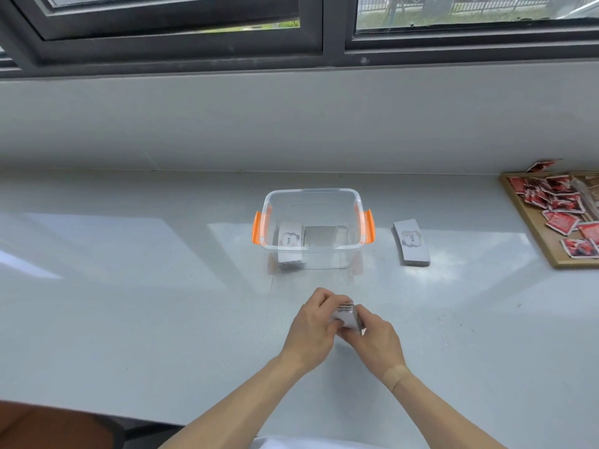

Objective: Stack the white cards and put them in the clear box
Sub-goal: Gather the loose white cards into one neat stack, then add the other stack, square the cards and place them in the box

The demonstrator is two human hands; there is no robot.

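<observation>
A small stack of white cards (349, 316) is held between both hands just above the pale counter, in front of the clear box. My left hand (312, 328) grips its left side and my right hand (377, 343) grips its right side. The clear box (358, 202) with orange side latches stands beyond my hands, and a stack of white cards (289, 241) marked "love" lies inside at its left. Another stack of white cards (411, 243) lies on the counter to the right of the box.
A wooden tray (534, 228) with several red cards sits at the far right. A wall and a dark window frame (324, 53) rise behind the counter. A brown seat (48, 426) shows at the bottom left.
</observation>
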